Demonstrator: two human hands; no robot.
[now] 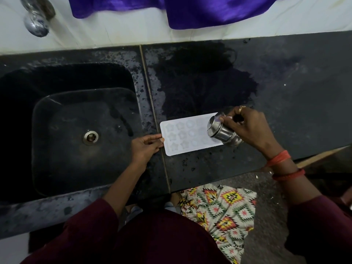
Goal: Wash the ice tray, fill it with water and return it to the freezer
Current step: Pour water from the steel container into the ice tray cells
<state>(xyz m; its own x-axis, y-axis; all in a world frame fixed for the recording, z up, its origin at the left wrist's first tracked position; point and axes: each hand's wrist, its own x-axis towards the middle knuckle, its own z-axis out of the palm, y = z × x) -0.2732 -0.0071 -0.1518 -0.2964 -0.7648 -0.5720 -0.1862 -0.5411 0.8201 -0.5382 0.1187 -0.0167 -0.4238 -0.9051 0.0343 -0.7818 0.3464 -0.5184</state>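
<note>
A white ice tray with star- and flower-shaped moulds lies flat on the black counter, just right of the sink. My left hand holds the tray's left edge, thumb on top. My right hand grips a small steel cup, tilted on its side over the tray's right end with its mouth toward the tray. Whether water is flowing from it is not visible.
A black sink with a metal drain sits to the left. A chrome tap hangs at the top left. A wet patch spreads on the counter behind the tray. Purple cloth hangs over the back wall.
</note>
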